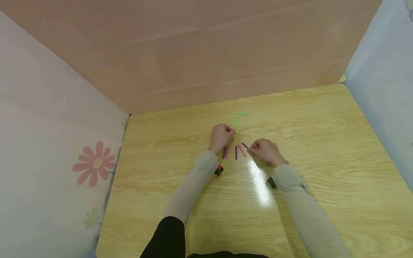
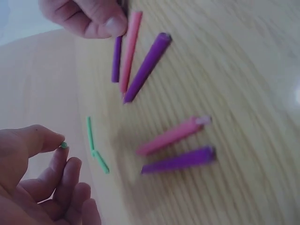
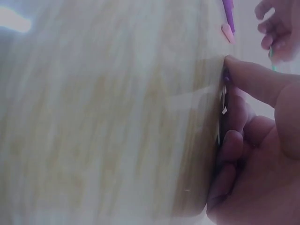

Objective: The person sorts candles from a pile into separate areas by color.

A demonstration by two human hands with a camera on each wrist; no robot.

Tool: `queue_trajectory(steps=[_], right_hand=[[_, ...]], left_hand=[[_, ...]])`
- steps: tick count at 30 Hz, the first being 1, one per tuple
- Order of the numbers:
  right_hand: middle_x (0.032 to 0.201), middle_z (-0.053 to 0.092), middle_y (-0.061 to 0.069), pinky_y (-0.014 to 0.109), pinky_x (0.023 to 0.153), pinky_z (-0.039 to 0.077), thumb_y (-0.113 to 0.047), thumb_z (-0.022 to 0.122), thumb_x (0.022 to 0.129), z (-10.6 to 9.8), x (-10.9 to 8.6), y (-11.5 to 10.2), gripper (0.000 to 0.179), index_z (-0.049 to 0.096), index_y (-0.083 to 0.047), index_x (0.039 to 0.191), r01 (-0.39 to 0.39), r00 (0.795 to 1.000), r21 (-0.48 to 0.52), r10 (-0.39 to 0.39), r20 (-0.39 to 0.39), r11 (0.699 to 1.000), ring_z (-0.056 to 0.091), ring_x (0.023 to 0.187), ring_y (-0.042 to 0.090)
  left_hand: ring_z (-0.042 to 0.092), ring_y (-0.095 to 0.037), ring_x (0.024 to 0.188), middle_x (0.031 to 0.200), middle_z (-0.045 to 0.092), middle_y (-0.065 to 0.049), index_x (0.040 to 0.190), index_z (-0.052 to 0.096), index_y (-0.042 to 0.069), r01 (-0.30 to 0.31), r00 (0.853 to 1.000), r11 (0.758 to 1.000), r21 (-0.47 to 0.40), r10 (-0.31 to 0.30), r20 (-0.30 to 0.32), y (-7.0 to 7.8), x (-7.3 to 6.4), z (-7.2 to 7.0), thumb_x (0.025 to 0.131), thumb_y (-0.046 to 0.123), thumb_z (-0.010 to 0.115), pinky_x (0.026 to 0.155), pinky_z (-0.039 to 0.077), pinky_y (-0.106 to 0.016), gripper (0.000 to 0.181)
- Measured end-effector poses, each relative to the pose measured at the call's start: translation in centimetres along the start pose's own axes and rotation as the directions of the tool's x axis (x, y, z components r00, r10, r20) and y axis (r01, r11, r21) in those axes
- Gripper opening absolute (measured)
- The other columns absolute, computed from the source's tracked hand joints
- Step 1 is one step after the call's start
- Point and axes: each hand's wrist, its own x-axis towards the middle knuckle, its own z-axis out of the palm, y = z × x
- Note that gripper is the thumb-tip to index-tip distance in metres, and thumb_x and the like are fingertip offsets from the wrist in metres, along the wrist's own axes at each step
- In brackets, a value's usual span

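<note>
The left hand (image 1: 222, 137) grips a thin green stick (image 1: 235, 124) between thumb and fingertip, near two loose green sticks (image 1: 243, 113) lying at an angle on the tabletop (image 1: 161, 186); the right hand (image 1: 266, 150) pinches one end of the outermost purple stick (image 1: 245, 145), beside a slanted pink stick (image 1: 242, 151). The step in hand looks like placing the green piece while steadying or adjusting the purple one. To do it well, hold each stick close to one end, bring the free end down first, then part the fingers gently so that nothing so light rolls or gets nudged; the left wrist should also stay clear of the purple-and-pink pair (image 1: 226, 152) just beside it. The head view gives the whole layout, with the held green stick faint but lengthwise. The left wrist view shows that stick almost end-on, and picks out a pale tip (image 2: 203, 120) on one pink piece, too small to read from above. The right wrist view reveals the right palm's underside and a sliver of purple between thumb and finger; whether the held green stick touches the tabletop, I cannot tell
</note>
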Motion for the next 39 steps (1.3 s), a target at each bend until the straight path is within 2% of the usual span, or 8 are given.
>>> queue_trajectory(steps=[7,12,15,20,27,35,39], right_hand=[[0.083,0.07,0.004,0.06,0.09,0.032,-0.029,0.065,0.09,0.0,0.0,0.0,0.019,0.07,-0.011,0.085,0.006,1.0,0.014,-0.006,0.002,1.0,0.063,0.083,0.025],[0.083,0.071,0.004,0.057,0.088,0.032,-0.03,0.065,0.09,0.2,0.0,0.0,0.021,0.071,-0.01,0.086,0.005,1.0,0.016,-0.005,0.002,1.0,0.062,0.082,0.023],[0.083,0.071,0.003,0.056,0.088,0.032,-0.031,0.065,0.09,0.4,0.0,0.0,0.021,0.071,-0.011,0.086,0.004,1.0,0.012,-0.004,0.0,1.0,0.061,0.081,0.022],[0.083,0.071,0.002,0.055,0.087,0.033,-0.03,0.066,0.089,0.6,-0.1,-0.2,0.02,0.072,-0.011,0.085,0.008,1.0,0.01,-0.008,-0.006,1.0,0.062,0.083,0.023],[0.082,0.071,0.003,0.054,0.088,0.033,-0.03,0.066,0.089,0.8,0.0,-0.3,0.02,0.07,-0.011,0.084,0.017,1.0,0.011,-0.017,-0.016,1.0,0.062,0.084,0.025],[0.08,0.069,0.002,0.052,0.087,0.033,-0.031,0.066,0.088,1.0,0.0,-0.3,0.02,0.07,-0.012,0.084,0.01,1.0,0.009,-0.01,-0.016,1.0,0.062,0.082,0.024],[0.079,0.069,0.001,0.053,0.087,0.034,-0.031,0.066,0.088,1.0,0.0,-0.3,0.02,0.07,-0.013,0.083,0.008,1.0,0.003,-0.008,-0.021,1.0,0.062,0.081,0.023]], left_hand=[[0.061,-0.012,0.076,0.092,0.073,-0.001,0.092,0.076,0.01,0.01,0.999,0.997,0.071,-0.008,-0.042,1.2,1.0,1.5,0.089,0.026,0.065,0.066,0.049,-0.024,0.019],[0.061,-0.013,0.076,0.092,0.071,0.001,0.092,0.075,0.014,0.056,0.997,0.993,0.105,-0.049,-0.063,1.4,1.4,2.3,0.087,0.029,0.066,0.067,0.048,-0.026,0.018],[0.061,-0.013,0.076,0.092,0.071,0.002,0.093,0.075,0.016,0.089,0.995,0.988,0.127,-0.082,-0.059,1.5,1.6,2.6,0.087,0.032,0.067,0.067,0.048,-0.026,0.019],[0.063,-0.014,0.078,0.095,0.072,0.0,0.094,0.075,0.015,0.105,0.994,0.98,0.17,-0.097,-0.052,1.7,1.9,2.9,0.088,0.033,0.066,0.066,0.05,-0.026,0.021],[0.063,-0.015,0.075,0.098,0.072,-0.001,0.094,0.074,0.015,0.13,0.991,0.977,0.17,-0.125,-0.042,1.9,2.4,3.2,0.087,0.032,0.064,0.063,0.049,-0.026,0.02],[0.06,-0.012,0.066,0.087,0.07,0.001,0.086,0.071,0.017,0.171,0.985,0.967,0.187,-0.167,-0.04,2.0,3.3,3.6,0.085,0.031,0.066,0.055,0.045,-0.025,0.015],[0.058,-0.013,0.065,0.085,0.068,0.001,0.088,0.069,0.016,0.186,0.983,0.962,0.202,-0.183,-0.031,2.0,3.7,3.9,0.085,0.033,0.066,0.054,0.043,-0.025,0.017]])
